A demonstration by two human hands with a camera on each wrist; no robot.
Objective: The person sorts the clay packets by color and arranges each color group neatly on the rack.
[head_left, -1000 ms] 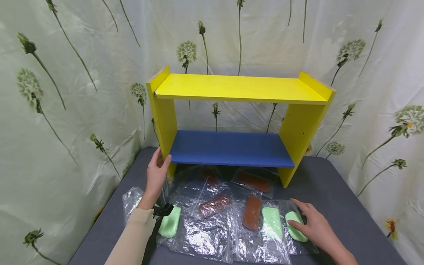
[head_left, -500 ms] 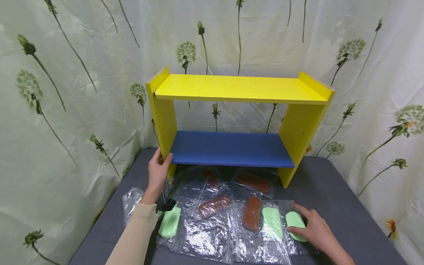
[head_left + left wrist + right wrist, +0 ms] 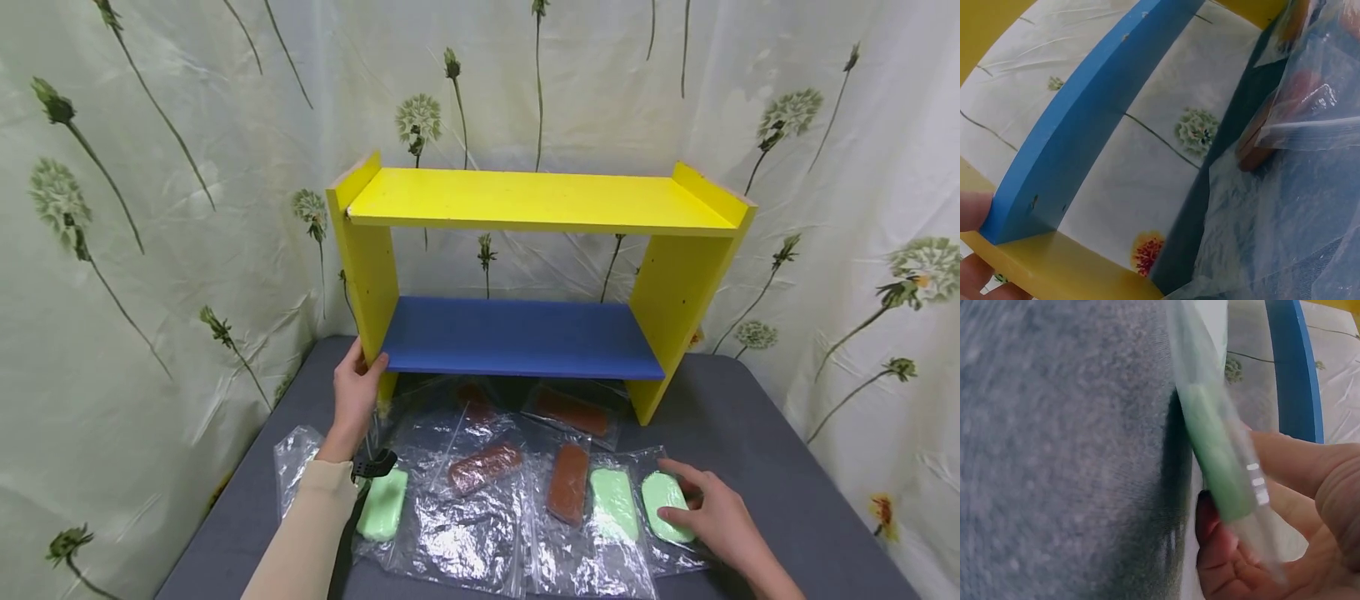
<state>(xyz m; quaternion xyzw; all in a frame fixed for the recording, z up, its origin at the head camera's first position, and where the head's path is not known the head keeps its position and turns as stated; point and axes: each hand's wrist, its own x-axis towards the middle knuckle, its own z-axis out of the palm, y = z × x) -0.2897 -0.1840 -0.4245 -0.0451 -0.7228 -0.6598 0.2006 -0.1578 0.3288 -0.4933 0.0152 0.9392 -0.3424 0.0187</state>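
A small yellow shelf unit [image 3: 540, 200] with a blue lower board [image 3: 517, 333] stands on the table. My left hand [image 3: 356, 400] grips its left side panel, thumb at the blue board's end and fingers behind the panel. At the right, my right hand [image 3: 716, 512] pinches a clear zip bag with a light green, soap-like bar [image 3: 663, 504] inside. In the right wrist view the bagged bar [image 3: 1219, 462] is tilted on edge off the grey cloth, with the thumb on one face and fingers behind the other.
Clear bags with another green bar [image 3: 615, 500], a reddish-brown bar [image 3: 567, 483] and a left-hand green bar [image 3: 384, 504] lie along the front. A bagged brown bar [image 3: 573, 411] lies partly under the shelf. A flowered curtain [image 3: 187, 167] hangs behind the grey table [image 3: 757, 442].
My right thumb and fingers have closed on the bag, and its near edge has lifted a little. My left hand has settled against the side panel, its thumb now at the blue board.
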